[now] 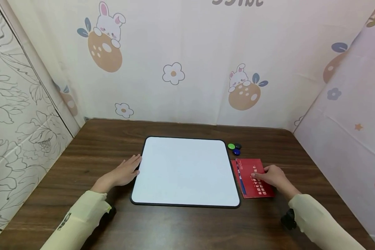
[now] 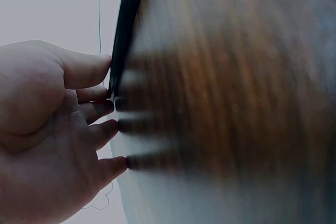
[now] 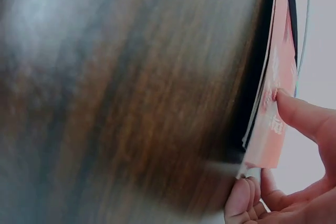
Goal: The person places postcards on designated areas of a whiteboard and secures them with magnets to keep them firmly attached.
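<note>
A white board (image 1: 187,170) with a dark rim lies flat in the middle of the table. My left hand (image 1: 122,173) is at its left edge, fingers extended; in the left wrist view the thumb and fingertips meet the dark rim (image 2: 126,30). To the board's right lies a red card (image 1: 250,166) with white printed characters and a paler layer beneath. My right hand (image 1: 274,177) pinches its right edge, thumb on top and fingers at the underside in the right wrist view. A blue-and-white pen (image 1: 241,180) lies along the card's left side.
Beyond the card, at the board's upper right corner, are a green disc (image 1: 231,146), a blue disc (image 1: 236,152) and a black disc (image 1: 238,146). The brown wooden table (image 1: 175,225) ends at a printed curtain (image 1: 200,97) behind, with fabric on both sides.
</note>
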The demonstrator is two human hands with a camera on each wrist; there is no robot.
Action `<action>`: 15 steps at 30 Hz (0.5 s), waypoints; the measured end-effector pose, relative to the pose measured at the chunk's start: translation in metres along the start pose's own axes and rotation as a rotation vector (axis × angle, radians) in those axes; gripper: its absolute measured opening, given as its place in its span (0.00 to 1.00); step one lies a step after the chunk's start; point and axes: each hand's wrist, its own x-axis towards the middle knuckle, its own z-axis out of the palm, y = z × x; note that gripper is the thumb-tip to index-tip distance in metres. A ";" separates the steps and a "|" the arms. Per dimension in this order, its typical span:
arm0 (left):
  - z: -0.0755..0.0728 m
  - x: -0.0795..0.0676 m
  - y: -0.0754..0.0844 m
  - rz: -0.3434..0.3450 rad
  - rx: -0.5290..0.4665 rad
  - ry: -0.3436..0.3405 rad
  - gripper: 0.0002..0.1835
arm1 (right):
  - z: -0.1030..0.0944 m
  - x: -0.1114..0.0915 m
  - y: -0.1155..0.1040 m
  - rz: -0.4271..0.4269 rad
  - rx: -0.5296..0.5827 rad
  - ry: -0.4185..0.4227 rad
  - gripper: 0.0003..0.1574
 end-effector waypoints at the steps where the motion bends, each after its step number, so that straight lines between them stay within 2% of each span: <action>1: 0.000 0.000 0.000 0.000 -0.002 0.000 0.30 | 0.000 0.000 0.000 0.005 0.019 0.006 0.45; 10: 0.001 0.000 0.001 -0.005 0.002 0.003 0.30 | -0.001 -0.005 0.002 0.075 0.207 0.041 0.48; 15: 0.001 0.001 0.000 -0.010 0.007 0.001 0.30 | -0.001 -0.003 0.003 0.100 0.251 0.027 0.49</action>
